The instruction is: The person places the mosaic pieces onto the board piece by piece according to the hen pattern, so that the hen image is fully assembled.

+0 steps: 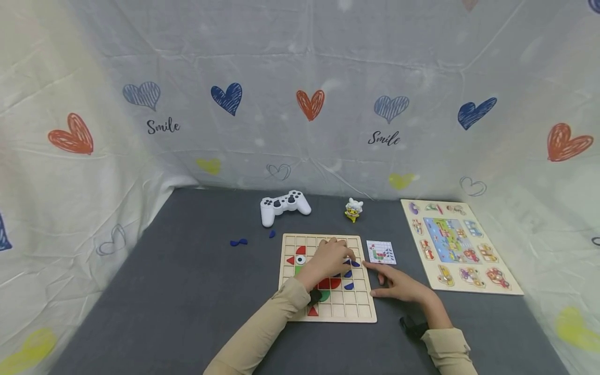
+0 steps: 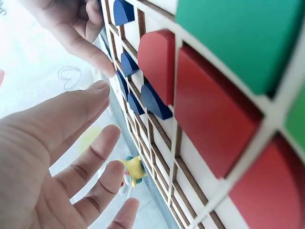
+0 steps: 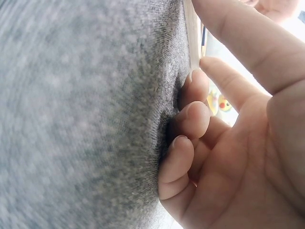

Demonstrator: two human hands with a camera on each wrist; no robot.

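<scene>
A wooden grid board (image 1: 363, 311) lies on the dark cloth, with red, green and blue flat pieces in its cells. My left hand (image 1: 325, 260) reaches over its upper right part, fingers spread beside several blue pieces (image 2: 155, 102); nothing shows between thumb and fingers in the left wrist view. Red pieces (image 2: 209, 114) and a green piece (image 2: 233, 38) sit nearer that wrist. On the board's right edge rest the thumb and index fingertip of my right hand (image 1: 403, 286). Its other fingers (image 3: 177, 162) bend against the cloth in the right wrist view.
Past the board's upper right corner lies a small pattern card (image 1: 382, 253). A white game controller (image 1: 283, 204) and a small figurine (image 1: 353, 209) stand behind. Loose blue pieces (image 1: 240, 242) lie to the left. A vehicle puzzle board (image 1: 469, 284) lies at the right.
</scene>
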